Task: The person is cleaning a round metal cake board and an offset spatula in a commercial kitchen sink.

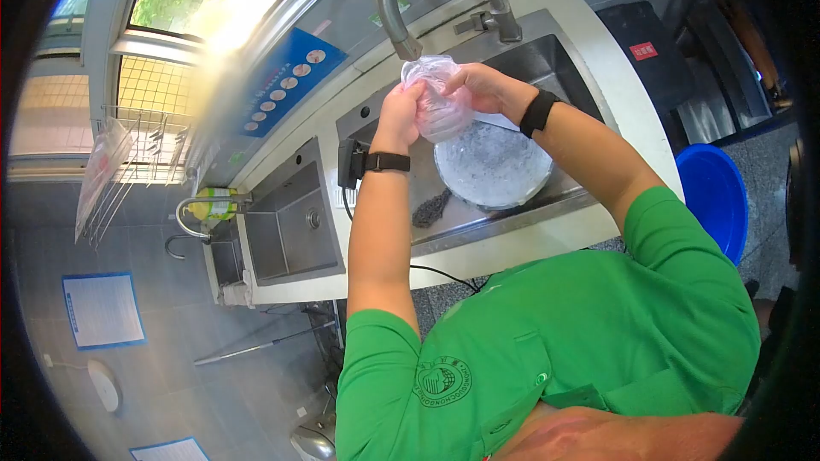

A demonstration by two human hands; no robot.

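My left hand (398, 118) and my right hand (485, 90) both grip a crumpled clear plastic bag (444, 119), pinkish where light comes through it. The bag hangs between my hands just below the spout of a steel faucet (408, 47). Beneath them, in the steel sink (559, 64), sits a round basin (495, 166) with cloudy, foamy water. A dark scouring pad (430, 209) lies on the sink's bottom, left of the basin. Something white and flat, partly hidden, shows behind my right wrist.
A second sink (295, 222) stands to the left, with a yellow-green bottle (212, 205) by another faucet. On the floor at the right is a blue tub (713, 201). A dark bin (645, 51) stands past the counter's end. A wire rack (145, 149) hangs by the window.
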